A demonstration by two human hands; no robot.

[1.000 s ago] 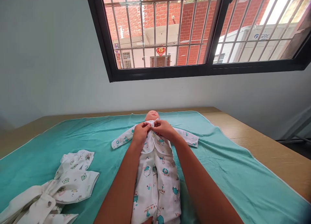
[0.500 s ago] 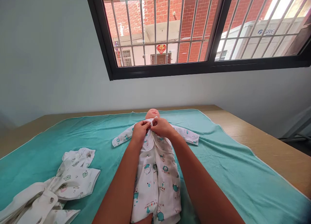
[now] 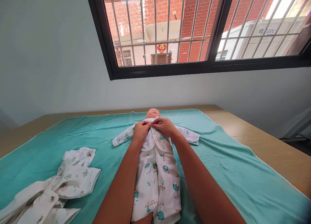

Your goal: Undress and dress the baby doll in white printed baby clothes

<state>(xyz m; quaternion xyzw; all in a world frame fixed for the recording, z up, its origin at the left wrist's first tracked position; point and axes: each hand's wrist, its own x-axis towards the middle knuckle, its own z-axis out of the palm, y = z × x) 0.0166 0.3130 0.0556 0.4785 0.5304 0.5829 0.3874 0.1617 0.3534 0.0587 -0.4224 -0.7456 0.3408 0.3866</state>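
Observation:
A baby doll (image 3: 153, 113) lies on its back, head toward the wall, dressed in a white printed baby jacket (image 3: 161, 137) with its sleeves spread to both sides. White printed pants (image 3: 167, 178) cover its legs. My left hand (image 3: 142, 129) pinches the jacket's front edge just below the neck. Opposite it, my right hand (image 3: 165, 126) pinches the other front edge, and the fingertips of both hands nearly meet. A button shows on the jacket front just under my fingers. What exactly sits between the fingertips is hidden.
A teal cloth (image 3: 233, 172) lies over the wooden table (image 3: 274, 146). Another set of white printed baby clothes (image 3: 75, 182) lies crumpled at the left. Behind the table is a grey wall (image 3: 60, 55) with a black-framed barred window (image 3: 160, 74).
My right fingers have shifted slightly and lie flatter against the jacket front, close to my left fingertips. The view has tilted down a little; the doll and clothes stay put.

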